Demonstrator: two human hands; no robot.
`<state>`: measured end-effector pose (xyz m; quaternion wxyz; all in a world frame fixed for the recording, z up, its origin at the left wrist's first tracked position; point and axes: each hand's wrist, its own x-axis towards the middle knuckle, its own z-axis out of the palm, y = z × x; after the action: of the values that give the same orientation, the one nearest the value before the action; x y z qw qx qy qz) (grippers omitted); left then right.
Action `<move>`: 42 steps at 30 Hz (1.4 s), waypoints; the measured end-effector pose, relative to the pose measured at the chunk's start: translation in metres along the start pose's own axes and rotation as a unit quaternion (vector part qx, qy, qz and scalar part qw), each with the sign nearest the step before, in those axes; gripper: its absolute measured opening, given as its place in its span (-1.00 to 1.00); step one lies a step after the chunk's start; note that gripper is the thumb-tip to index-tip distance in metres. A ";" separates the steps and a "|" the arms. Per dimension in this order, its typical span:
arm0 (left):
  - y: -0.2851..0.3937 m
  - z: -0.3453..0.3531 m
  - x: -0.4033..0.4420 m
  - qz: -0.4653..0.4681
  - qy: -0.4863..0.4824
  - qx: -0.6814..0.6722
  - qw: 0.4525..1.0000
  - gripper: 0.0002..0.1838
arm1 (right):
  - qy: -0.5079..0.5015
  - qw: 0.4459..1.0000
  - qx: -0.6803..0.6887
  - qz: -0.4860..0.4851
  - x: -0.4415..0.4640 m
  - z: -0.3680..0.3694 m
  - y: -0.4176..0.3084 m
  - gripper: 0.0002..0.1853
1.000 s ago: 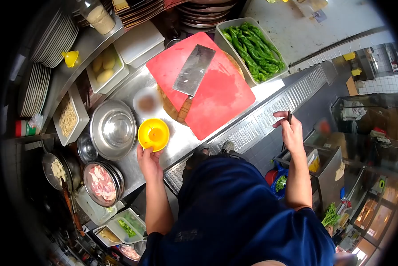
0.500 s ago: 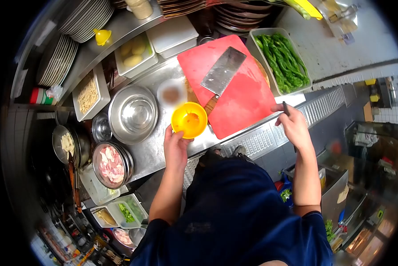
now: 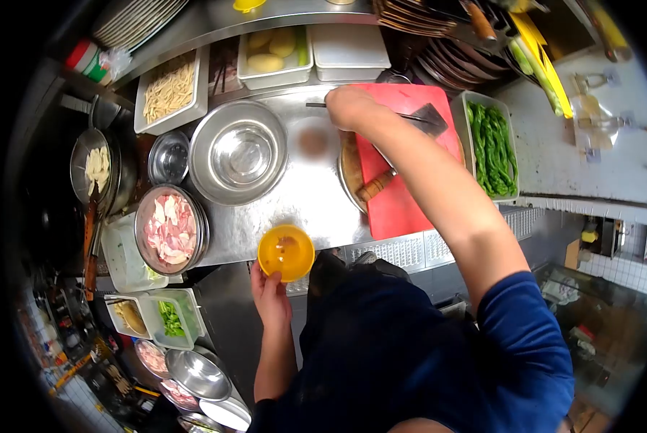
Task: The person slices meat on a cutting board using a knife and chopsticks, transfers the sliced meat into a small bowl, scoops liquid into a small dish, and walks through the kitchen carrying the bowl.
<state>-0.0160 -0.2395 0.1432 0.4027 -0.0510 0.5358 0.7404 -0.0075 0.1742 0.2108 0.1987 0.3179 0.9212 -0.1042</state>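
My left hand (image 3: 269,294) grips a yellow bowl (image 3: 305,258) by its rim, thumb inside, just off the counter's front edge. A little reddish-brown matter sits in the bowl. My right hand (image 3: 349,110) reaches across to the far left corner of the red cutting board (image 3: 403,213), fingers closed around a thin dark stick (image 3: 315,105) that pokes out on both sides; whether it is one stick or a pair I cannot tell. On the board lies a cleaver with a wooden handle (image 3: 376,186), its blade (image 3: 432,120) partly hidden by my right forearm.
Left of the board stands a wide steel bowl (image 3: 208,169), beside a blurred brown patch (image 3: 314,143). Meat (image 3: 170,229) fills a bowl at the left. Green peppers (image 3: 493,148) fill a tray at the right. Lidded tubs (image 3: 349,50) line the back under a shelf (image 3: 230,27).
My right hand has swung from the board's right side to its far left corner with the stick. The yellow bowl has come nearer to me, off the counter's edge. The view has shifted.
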 end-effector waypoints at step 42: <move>-0.042 0.216 -0.030 -0.134 -0.317 0.147 0.927 -0.40 | 0.180 0.498 0.820 0.214 -0.409 0.106 0.253 -0.58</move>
<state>0.1088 -0.0711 0.2176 0.6501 0.1750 0.4708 0.5702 0.4772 0.1137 0.2757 -0.3056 0.5377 0.3413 -0.7078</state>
